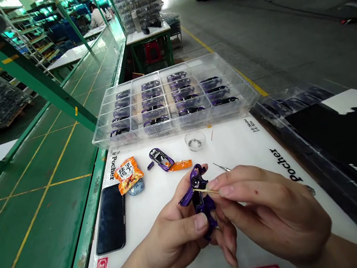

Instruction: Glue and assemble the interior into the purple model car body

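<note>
My left hand (179, 230) is closed around a purple toy car body (204, 208), held tilted above the white mat (151, 218). Pinched between the thumb and fingers of my right hand (269, 203) is a thin wooden toothpick (203, 190). Its tip reaches the car body near a raised purple flap; whether it touches cannot be made out. Beyond my hands, another purple car body (161, 156) lies beside an orange strip (180, 165). A slim metal-tipped tool (222, 167) lies just past my right fingers. A small clear cup (195, 141) with something greyish inside stands farther back.
A clear compartment tray (171, 128) with several purple car bodies spans the back of the mat. At left are a phone (110, 220) and an orange snack packet (129, 175). A black sheet (343, 140) covers the right side. A green bench (57, 201) runs along the left.
</note>
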